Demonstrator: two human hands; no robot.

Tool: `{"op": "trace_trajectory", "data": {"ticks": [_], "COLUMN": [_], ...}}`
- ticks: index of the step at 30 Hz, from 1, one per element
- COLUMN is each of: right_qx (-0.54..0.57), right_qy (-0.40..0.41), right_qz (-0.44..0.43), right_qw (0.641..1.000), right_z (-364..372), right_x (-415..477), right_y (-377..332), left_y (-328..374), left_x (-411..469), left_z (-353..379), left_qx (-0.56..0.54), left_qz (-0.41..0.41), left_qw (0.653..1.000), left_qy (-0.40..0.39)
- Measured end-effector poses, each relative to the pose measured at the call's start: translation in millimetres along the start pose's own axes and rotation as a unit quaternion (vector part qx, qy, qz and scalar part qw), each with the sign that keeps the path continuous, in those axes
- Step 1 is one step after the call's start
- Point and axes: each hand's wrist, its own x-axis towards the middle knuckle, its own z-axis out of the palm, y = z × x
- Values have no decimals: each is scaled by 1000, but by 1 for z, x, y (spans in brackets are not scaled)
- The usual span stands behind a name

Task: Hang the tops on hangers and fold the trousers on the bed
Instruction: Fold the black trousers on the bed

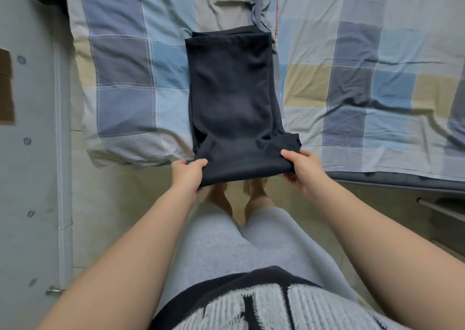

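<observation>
Pinching trousers (234, 98) at near corners w/ L hand (189, 176) and R hand (303, 169), just past bed (377, 52) edge.

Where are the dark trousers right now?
In the middle of the head view, the dark trousers lie folded on the checked bed, just right of the pillow; the left hand and right hand grip their near end at the bed's edge.

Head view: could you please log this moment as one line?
trousers: partly folded on bed | left hand: grips near edge | right hand: grips near edge
</observation>
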Motion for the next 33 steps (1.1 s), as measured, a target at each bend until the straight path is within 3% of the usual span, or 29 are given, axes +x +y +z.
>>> {"op": "trace_trajectory", "data": {"ticks": [6, 12, 19, 24, 27, 30, 31, 33], "right_qx": [45, 53, -24, -77, -198, -422, -464, -484], "right_qy": [-34, -35, -35, -95, -110, -90, -92, -98], "right_qz": [-91, -133, -181, -204, -268, -301, -302, -306], "right_qw": [994, 989, 983, 971, 937, 851, 827, 814], "right_z": [32, 72, 121, 144, 137, 122, 116, 107], "right_x": [0, 23, 88, 138, 165, 185, 191, 189], "right_y": [-90, -171, -249, -255, -220, -175, -163, -149], "left_y": [78, 164, 238, 246, 221, 190, 182, 169], "left_x": [0, 10, 67, 119, 145, 160, 163, 166], "left_z": [9, 23, 52, 74, 78, 78, 79, 80], "left_qx": [-121, -181, -155, -68, 149, 441, 485, 508], "left_qz": [111, 121, 166, 256, 370, 424, 423, 423], "left_qw": [986, 975, 973, 963, 915, 791, 765, 749], "left_qy": [15, -34, -31, -54, -60, 10, 18, 34]}}
